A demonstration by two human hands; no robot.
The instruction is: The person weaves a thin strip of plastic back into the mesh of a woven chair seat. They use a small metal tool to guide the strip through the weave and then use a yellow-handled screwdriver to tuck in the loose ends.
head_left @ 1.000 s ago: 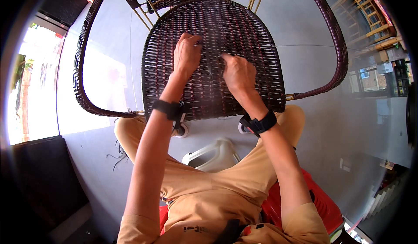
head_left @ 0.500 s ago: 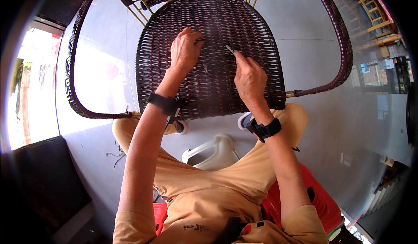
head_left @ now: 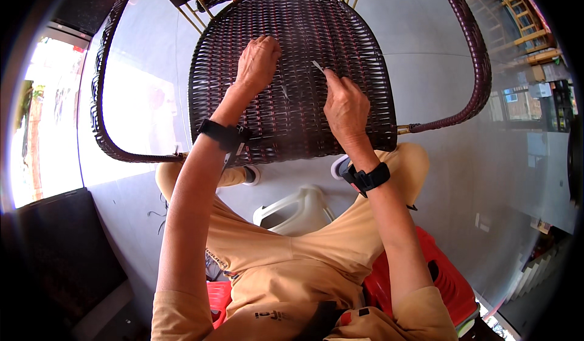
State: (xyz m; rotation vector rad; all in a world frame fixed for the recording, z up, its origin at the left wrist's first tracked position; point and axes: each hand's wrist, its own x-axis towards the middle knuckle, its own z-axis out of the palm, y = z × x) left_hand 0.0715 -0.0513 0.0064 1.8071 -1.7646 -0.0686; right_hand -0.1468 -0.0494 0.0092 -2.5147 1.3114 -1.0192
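A dark brown and maroon woven chair seat spans the space over my knees, with curved wrapped arms at either side. My left hand rests on the weave left of centre, fingers curled closed; whatever is under them is hidden. My right hand grips a thin pale strip or flat tool, whose tip points up-left across the seat. A small slender greyish piece lies between my hands, too small to identify.
Red plastic shows beneath me. A white plastic piece lies on the grey floor between my legs. Dark panels and a bright doorway stand at left, wooden frames at upper right.
Since a second ago my right hand has shifted rightward, exposing the pale strip in its fingers. My left hand has moved slightly up in view, and the whole view has shifted a little.
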